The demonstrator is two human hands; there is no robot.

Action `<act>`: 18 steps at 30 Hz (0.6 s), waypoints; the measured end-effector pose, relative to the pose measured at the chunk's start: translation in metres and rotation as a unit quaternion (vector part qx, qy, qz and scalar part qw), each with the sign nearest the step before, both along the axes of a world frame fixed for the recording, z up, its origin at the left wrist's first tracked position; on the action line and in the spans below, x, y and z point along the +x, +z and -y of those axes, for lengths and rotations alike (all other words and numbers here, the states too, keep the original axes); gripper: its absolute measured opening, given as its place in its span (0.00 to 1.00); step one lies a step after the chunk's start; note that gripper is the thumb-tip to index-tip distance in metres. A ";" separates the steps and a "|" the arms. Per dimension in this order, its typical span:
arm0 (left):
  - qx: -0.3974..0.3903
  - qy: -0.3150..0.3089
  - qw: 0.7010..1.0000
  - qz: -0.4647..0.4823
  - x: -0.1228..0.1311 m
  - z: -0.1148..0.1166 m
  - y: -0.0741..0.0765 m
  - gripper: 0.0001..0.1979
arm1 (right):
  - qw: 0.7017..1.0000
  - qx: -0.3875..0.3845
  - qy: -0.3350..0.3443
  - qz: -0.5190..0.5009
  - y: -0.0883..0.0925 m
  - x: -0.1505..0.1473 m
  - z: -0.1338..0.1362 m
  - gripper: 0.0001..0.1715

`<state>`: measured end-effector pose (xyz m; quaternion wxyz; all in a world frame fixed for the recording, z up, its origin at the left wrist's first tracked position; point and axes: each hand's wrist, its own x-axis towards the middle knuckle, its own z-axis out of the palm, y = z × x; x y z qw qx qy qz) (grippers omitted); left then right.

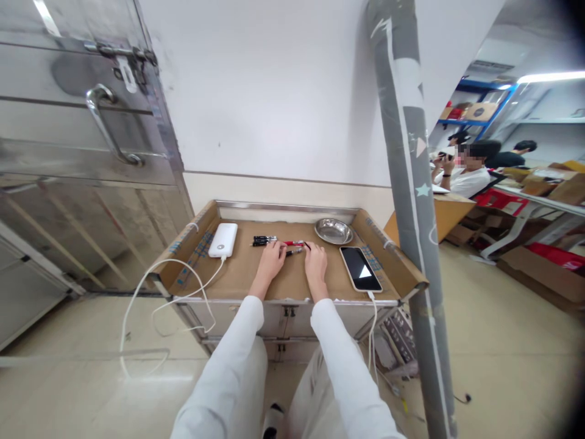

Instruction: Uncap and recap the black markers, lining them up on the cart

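A red pen [294,243] lies crosswise between my two hands on the cardboard-lined top of a cart. The fingers of my left hand [271,261] are closed at its left end. My right hand [315,263] has its fingers bent in around the right end, where a dark tip shows. Just below the red pen, a black pen [294,252] lies between the hands. Several black pens [264,240] rest side by side beyond my left hand. Fingertip contact is small and partly hidden.
A white power bank [223,239] with a cable lies at left. A round metal dish [333,231] stands back right, and a phone [361,269] with a cable lies front right. Raised cardboard sides edge the cart. A grey wrapped pole [404,152] leans at right; people sit beyond.
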<state>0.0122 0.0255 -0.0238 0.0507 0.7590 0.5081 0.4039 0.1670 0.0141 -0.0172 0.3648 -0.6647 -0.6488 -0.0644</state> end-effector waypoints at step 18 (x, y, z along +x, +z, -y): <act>-0.021 -0.021 0.999 0.021 0.000 -0.024 -0.012 0.15 | 0.997 0.054 0.010 -0.056 0.003 0.002 0.003 0.25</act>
